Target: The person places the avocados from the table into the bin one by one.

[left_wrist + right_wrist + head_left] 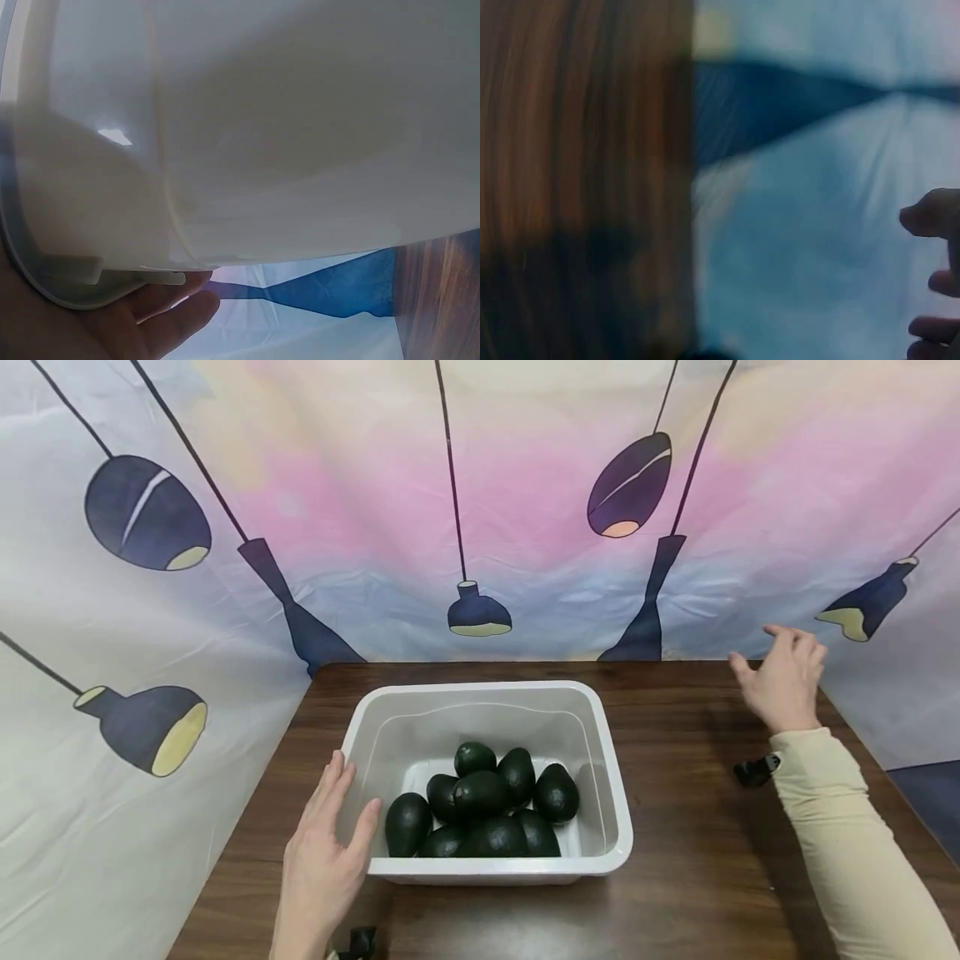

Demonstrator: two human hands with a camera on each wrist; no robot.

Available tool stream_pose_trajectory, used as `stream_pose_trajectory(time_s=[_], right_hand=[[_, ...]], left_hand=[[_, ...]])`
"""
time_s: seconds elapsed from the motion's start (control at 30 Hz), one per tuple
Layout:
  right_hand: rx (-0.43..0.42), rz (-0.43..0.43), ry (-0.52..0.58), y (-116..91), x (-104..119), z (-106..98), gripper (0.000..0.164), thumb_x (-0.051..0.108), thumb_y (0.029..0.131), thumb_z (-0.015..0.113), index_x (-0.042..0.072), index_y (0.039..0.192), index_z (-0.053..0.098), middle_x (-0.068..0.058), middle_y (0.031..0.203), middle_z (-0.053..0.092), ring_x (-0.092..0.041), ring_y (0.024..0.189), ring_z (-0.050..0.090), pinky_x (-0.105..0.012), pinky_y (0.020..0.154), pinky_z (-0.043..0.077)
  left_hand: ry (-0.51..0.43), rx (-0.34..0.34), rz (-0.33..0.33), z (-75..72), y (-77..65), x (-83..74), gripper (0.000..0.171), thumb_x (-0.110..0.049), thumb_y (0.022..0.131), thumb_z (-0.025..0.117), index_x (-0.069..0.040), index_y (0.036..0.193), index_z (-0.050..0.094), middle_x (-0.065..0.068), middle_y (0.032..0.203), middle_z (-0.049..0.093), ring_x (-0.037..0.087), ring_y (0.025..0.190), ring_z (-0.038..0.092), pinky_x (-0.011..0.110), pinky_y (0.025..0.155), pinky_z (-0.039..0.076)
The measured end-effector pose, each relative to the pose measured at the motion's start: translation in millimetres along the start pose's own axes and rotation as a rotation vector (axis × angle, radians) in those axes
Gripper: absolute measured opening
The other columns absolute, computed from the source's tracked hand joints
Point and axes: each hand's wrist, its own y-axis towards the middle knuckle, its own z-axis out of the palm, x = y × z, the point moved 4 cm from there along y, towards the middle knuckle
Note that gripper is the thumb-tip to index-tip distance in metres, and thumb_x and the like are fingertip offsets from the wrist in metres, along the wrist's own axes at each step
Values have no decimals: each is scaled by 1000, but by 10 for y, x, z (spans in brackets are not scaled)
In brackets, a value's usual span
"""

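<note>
A white plastic bin [617,827] stands on the table with several dark green avocados [480,795] piled inside. My left hand [322,852] rests at the bin's left front corner, its fingers fairly straight along the side and the thumb over the rim. In the left wrist view, its fingers [176,319] lie by the rim beside the bin's outer wall [300,150]. Well right of the bin, my right hand [786,681] is raised near the table's back edge, thumb and fingers spread, with nothing in them. Only its fingertips show at the right wrist view's edge.
The brown wooden table [675,760] meets a cloth backdrop [360,485] printed with hanging lamps along its back edge. Small black wrist pieces show near each arm.
</note>
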Motion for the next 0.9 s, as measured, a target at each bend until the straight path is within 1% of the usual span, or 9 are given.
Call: stream_pose_trajectory(time_s=[0.07,0.2,0.27,0.33,0.5,0.67,0.77,0.87,0.9], right_hand=[[56,75,-73,68,-277,29,72,32,98,54,-13,145,22,-44,138,16,-60,126,13,-69,96,17],[149,182,-118,89,-744,121,82,39,99,48,-19,143,11,-51,136,8,-66,125,7,-72,95,16],[187,202,-120,83,-907,167,87,43,98,45,-19,144,5,-52,137,4,-67,125,5,-73,96,14],[220,197,-112,89,-1020,205,92,47,98,44,-18,145,0,-51,138,0,-67,126,1,-75,97,11],[281,125,-86,129,-1158,270,94,51,98,41,-13,148,-8,-44,147,-12,-62,134,-12,-78,98,2],[300,80,-101,158,-1217,292,88,46,100,40,-12,149,-5,-37,152,-15,-53,138,-19,-79,98,0],[326,59,-118,167,-1217,307,85,43,101,40,-10,150,-4,-37,152,-12,-55,138,-15,-80,96,3],[335,60,-138,190,-1203,328,82,42,101,40,-11,150,0,-46,146,-3,-66,130,-2,-79,92,11],[331,71,-142,200,-1197,335,81,41,101,41,-12,149,2,-50,142,-2,-68,127,0,-78,91,12]], left_hand=[[1,5,1,3,0,3,57,-35,95,62,-6,143,49,-3,156,31,31,141,32,61,103,34],[8,8,6,-11,-6,7,57,-36,95,62,-7,142,49,-2,156,32,29,141,32,61,102,35],[8,4,11,-17,-5,8,56,-35,95,62,-7,142,50,-2,155,33,28,142,32,61,102,35],[6,-4,15,-18,-1,11,56,-34,95,63,-6,141,50,-2,155,34,28,142,32,60,103,35],[4,-22,17,-20,-2,13,55,-33,94,64,-6,141,51,-1,154,35,27,141,32,59,103,35],[11,-30,16,-22,-9,6,55,-34,94,64,-6,140,52,0,154,37,27,141,33,57,103,35],[15,-36,16,-22,-9,3,55,-34,94,64,-6,140,52,0,153,38,27,141,34,57,103,35],[14,-37,13,-19,-8,1,54,-33,95,64,-6,140,52,0,153,38,27,141,34,57,103,35],[16,-38,13,-18,-7,2,54,-33,95,64,-6,140,52,0,153,38,27,141,34,57,103,36]])
